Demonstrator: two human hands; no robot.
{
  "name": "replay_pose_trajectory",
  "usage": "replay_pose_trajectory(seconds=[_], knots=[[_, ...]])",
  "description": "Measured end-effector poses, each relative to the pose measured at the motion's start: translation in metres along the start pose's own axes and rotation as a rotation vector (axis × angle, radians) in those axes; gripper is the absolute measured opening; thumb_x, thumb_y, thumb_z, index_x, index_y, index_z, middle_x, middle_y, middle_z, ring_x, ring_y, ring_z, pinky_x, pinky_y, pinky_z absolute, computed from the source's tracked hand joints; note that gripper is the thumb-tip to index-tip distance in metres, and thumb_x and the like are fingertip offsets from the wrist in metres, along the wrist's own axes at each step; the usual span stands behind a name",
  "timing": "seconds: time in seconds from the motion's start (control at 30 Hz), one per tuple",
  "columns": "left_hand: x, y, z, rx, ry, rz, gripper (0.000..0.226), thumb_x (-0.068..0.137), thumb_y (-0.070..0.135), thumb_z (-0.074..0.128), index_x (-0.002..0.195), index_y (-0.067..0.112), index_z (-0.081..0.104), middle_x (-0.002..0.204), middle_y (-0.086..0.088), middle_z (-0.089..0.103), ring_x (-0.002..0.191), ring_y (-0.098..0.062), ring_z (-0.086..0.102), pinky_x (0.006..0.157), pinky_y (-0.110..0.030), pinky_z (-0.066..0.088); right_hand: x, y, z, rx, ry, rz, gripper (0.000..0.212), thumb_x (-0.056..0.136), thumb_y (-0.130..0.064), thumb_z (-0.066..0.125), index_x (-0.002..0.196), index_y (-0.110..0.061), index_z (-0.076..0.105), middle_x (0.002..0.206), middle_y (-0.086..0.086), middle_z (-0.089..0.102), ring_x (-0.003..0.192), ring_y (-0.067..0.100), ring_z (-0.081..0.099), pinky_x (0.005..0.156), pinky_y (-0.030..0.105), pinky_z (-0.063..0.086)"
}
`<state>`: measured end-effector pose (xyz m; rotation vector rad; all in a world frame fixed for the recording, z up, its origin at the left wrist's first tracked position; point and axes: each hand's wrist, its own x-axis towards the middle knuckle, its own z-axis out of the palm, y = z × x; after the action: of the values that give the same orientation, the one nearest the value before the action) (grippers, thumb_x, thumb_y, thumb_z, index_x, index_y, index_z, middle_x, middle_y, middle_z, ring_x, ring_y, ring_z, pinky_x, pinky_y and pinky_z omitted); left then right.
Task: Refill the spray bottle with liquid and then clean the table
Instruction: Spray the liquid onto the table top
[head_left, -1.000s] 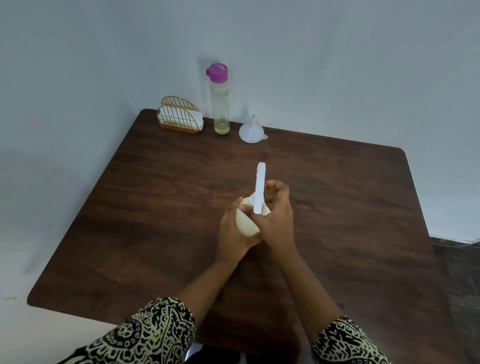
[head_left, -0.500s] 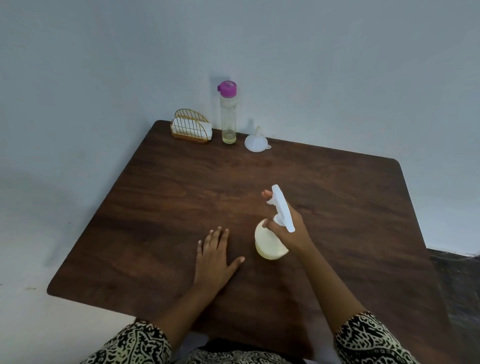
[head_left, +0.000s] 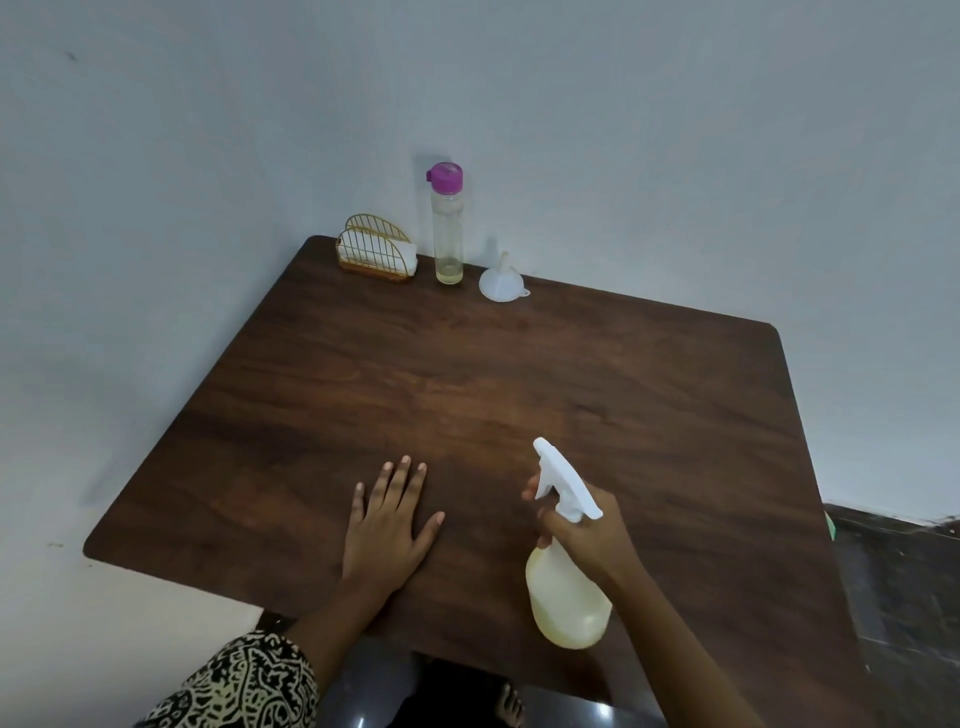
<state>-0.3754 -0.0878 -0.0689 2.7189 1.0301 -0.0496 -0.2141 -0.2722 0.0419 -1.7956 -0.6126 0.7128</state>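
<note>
My right hand (head_left: 589, 535) grips the neck of a spray bottle (head_left: 569, 600) with a pale yellow body and a white trigger head, held above the near right part of the dark wooden table (head_left: 493, 374). The nozzle points away toward the table's middle, and a finger lies on the trigger. My left hand (head_left: 387, 525) rests flat on the table to the left of the bottle, fingers spread, holding nothing.
At the far edge by the wall stand a gold wire napkin holder (head_left: 376, 254) with white napkins, a tall clear bottle (head_left: 448, 226) with a purple cap and a little yellow liquid, and a white funnel (head_left: 501, 280) turned mouth down.
Both hands were together on the spray bottle at the table's middle. The left hand let go and lay flat on the table. The right hand carried the bottle toward the near right.
</note>
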Motion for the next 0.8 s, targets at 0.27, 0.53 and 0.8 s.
replay_pose_trajectory(seconds=[0.27, 0.53, 0.8], knots=[[-0.003, 0.000, 0.005, -0.009, 0.037, -0.018, 0.073, 0.087, 0.065, 0.024, 0.148, 0.027, 0.030, 0.156, 0.003, 0.029, 0.145, -0.018, 0.023, 0.114, -0.050, 0.020, -0.007, 0.006, -0.007, -0.058, 0.012, 0.115, 0.013, 0.082, -0.003, 0.060, 0.079, -0.013, 0.067, 0.071, 0.006, 0.069, 0.048, 0.023, 0.064, 0.061, 0.041, 0.057], [-0.004, 0.000, 0.004, -0.022, 0.065, -0.016, 0.075, 0.085, 0.067, 0.021, 0.149, 0.028, 0.028, 0.157, 0.006, 0.026, 0.146, -0.016, 0.020, 0.116, -0.048, 0.016, -0.024, 0.008, -0.034, -0.083, 0.013, 0.092, 0.034, 0.085, 0.000, 0.056, 0.093, -0.032, 0.065, 0.092, 0.000, 0.071, 0.055, 0.025, 0.067, 0.061, 0.035, 0.058], [-0.004, 0.001, 0.003, -0.016, 0.083, -0.010, 0.077, 0.084, 0.068, 0.018, 0.149, 0.027, 0.029, 0.157, 0.005, 0.026, 0.146, -0.016, 0.018, 0.116, -0.047, 0.014, -0.027, 0.019, -0.052, -0.211, -0.009, 0.139, 0.006, 0.086, -0.022, 0.067, 0.081, -0.019, 0.066, 0.060, 0.000, 0.067, 0.047, 0.022, 0.064, 0.053, 0.027, 0.052]])
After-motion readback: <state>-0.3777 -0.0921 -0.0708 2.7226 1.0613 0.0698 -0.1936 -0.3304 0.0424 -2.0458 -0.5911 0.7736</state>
